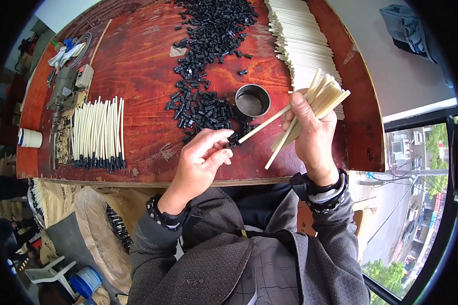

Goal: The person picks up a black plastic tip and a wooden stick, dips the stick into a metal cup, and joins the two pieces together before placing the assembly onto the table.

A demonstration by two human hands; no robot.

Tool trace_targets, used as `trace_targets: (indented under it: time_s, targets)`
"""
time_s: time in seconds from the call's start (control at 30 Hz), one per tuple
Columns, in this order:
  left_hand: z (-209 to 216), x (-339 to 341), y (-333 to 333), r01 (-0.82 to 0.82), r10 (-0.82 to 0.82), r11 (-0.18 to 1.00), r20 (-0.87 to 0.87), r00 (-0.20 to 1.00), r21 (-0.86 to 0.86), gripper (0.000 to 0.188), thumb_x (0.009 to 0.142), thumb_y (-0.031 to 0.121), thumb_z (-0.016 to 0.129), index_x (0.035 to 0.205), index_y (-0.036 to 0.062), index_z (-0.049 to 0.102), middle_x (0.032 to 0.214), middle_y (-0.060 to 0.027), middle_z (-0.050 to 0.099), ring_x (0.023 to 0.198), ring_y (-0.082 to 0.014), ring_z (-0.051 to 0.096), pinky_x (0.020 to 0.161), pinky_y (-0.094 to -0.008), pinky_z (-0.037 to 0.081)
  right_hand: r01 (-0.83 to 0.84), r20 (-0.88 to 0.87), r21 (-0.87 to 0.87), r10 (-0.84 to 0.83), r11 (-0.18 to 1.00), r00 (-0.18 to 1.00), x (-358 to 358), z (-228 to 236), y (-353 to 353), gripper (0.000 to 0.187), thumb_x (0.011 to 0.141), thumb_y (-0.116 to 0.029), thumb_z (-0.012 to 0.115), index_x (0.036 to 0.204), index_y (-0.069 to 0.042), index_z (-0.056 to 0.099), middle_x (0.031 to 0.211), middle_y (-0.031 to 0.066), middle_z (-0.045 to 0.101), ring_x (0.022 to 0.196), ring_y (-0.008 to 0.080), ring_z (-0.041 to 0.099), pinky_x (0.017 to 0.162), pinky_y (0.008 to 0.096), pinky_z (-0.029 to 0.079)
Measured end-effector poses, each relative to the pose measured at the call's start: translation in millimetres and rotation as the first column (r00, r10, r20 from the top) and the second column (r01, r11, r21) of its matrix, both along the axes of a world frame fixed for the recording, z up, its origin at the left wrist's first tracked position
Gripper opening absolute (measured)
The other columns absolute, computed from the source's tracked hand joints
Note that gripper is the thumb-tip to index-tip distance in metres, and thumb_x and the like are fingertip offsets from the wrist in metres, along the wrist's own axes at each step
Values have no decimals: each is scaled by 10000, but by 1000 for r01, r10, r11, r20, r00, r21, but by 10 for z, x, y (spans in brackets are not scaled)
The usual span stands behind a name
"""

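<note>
A bundle of pale wooden sticks (pixel 326 97) is gripped in my right hand (pixel 315 133), thumb pressed over it. One stick (pixel 263 124) slants out of the bundle toward my left hand (pixel 199 158). Between the thumb and fingertips of that left hand is a small black plastic piece (pixel 233 140), close to the stick's tip; whether they touch I cannot tell. Just beyond both hands stands a round dark metal cup (pixel 252 100). A long heap of loose black plastic pieces (pixel 204 109) runs away from my left hand to the table's far side.
Far right on the red wooden table (pixel 142 66) lies a thick stack of pale sticks (pixel 303 40). Black-tipped sticks (pixel 98 133) lie in a row at left, beside a small metal machine (pixel 63 90) and a white tub (pixel 29 138). A window (pixel 417 162) is at right.
</note>
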State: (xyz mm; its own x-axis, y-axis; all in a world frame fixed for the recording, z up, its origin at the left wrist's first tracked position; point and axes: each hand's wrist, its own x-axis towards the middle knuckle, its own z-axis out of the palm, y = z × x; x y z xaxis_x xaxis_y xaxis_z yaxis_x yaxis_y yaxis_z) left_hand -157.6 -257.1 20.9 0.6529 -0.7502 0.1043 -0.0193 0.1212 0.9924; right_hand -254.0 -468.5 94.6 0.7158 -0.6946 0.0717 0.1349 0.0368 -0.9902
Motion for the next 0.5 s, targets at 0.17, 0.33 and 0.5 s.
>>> trace_targets:
  time_s: [0.17,0.33,0.5]
  targets:
    - [-49,51,-57,-20,25,1000,274,961,-21,232,946,-74,634,1174,-37,611,1027,-83,628,853,-145,659,744,-269,551,-3,42,47,1,999,999,-23,-17,-38,184,984,-176,696,1000,-3,636,710,62,592,577,160,579,534,286,473]
    - [7,-48,-125,-80,43,983,-218,975,-164,229,970,-66,591,1198,-44,600,1037,-110,647,877,-192,689,747,-312,586,-2,104,64,-5,998,995,-38,-30,-45,180,985,-163,690,1022,-1,621,706,62,586,571,161,570,534,289,474]
    - [-7,-55,-171,-113,-42,948,-468,883,-299,178,983,-63,548,1152,-46,603,1056,-156,668,890,-258,720,746,-375,637,16,128,126,-32,992,991,-39,-77,-11,178,987,-157,685,1034,-2,609,708,60,581,572,160,566,535,290,474]
